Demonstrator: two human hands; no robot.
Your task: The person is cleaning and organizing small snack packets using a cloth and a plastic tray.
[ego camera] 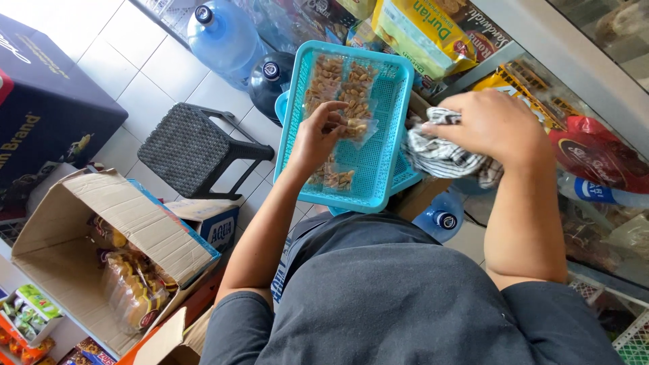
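The shallow turquoise perforated plastic tray (389, 145) is sitting light and stiff at chest height. The soft striped black-and-white cloth (443, 157) is bunching in the right hand (490, 125), fingers clamped. The left hand (314, 138) is pinching a small clear crinkly packet of nuts (356, 127) in the tray; likely slippery, best gripped by its edge.

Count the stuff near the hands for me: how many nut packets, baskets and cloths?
Nut packets: 4, counting the one the left hand holds
Turquoise basket: 1
Striped cloth: 1, in the right hand
Total: 6
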